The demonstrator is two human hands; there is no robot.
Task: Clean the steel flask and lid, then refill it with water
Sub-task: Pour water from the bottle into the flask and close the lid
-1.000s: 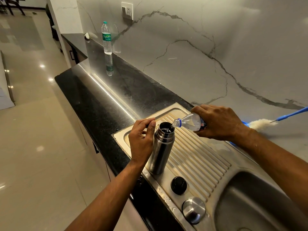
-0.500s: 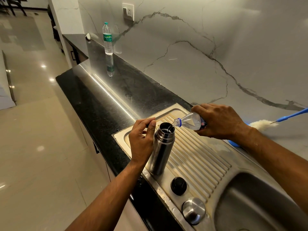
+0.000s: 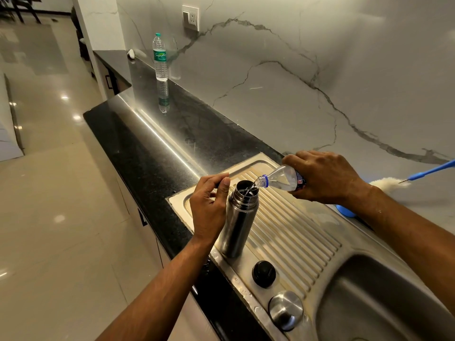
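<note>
The steel flask [image 3: 237, 227] stands upright and uncapped on the ribbed drainboard [image 3: 295, 232] of the sink. My left hand [image 3: 209, 207] wraps around its upper body from the left. My right hand [image 3: 325, 178] holds a small clear plastic bottle [image 3: 280, 180] tipped almost level, its mouth at the flask's rim, and a thin stream of water runs into the flask. A black inner stopper [image 3: 264, 273] and a steel cup lid [image 3: 285, 310] lie on the drainboard near the front edge.
The sink basin [image 3: 384, 306] opens at the lower right. A tall sealed water bottle [image 3: 160, 57] stands far back on the black counter [image 3: 147, 148]. A blue-handled duster [image 3: 394, 182] and a blue object [image 3: 346, 210] lie behind my right wrist. Tiled floor drops off at the left.
Both hands and the flask keep their places while water keeps running from the bottle. The view has shifted only slightly.
</note>
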